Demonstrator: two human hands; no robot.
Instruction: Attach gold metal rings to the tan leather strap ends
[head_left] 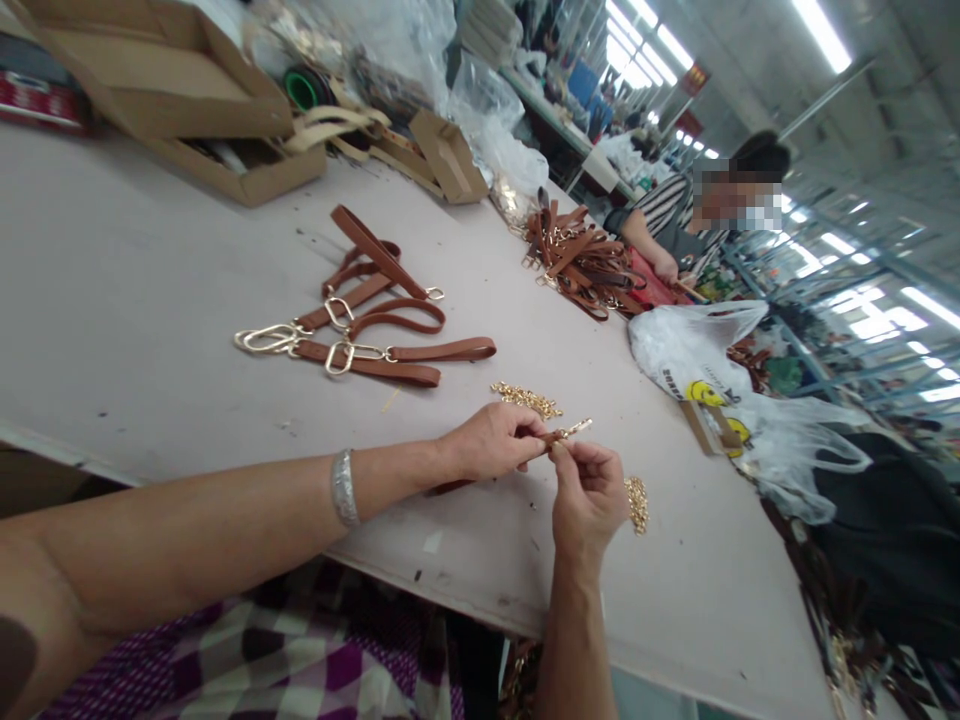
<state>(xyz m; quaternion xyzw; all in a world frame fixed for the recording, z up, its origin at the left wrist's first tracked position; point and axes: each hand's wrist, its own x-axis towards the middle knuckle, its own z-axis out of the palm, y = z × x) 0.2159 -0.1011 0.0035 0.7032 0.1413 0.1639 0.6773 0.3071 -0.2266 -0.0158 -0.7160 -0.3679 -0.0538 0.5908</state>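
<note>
Near the front edge of the table, my left hand (491, 442) pinches a brown leather strap (553, 437) that has a gold metal clasp at its far end. My right hand (589, 495) meets it there, thumb and fingers closed at the strap's end; whether a small fitting is between them is hidden. Part of the strap shows beneath my left wrist. Just beyond my hands lies a small pile of gold hardware (527, 399). A second gold pile (637, 504) sits right of my right hand. Several finished-looking brown straps (405, 310) with gold rings lie to the left.
A heap of brown straps (581, 255) lies at the far side, near a person (675, 225) in a striped top. Cardboard boxes (225, 90) stand back left. Plastic bags (697, 345) and a small carton (709, 428) line the right edge.
</note>
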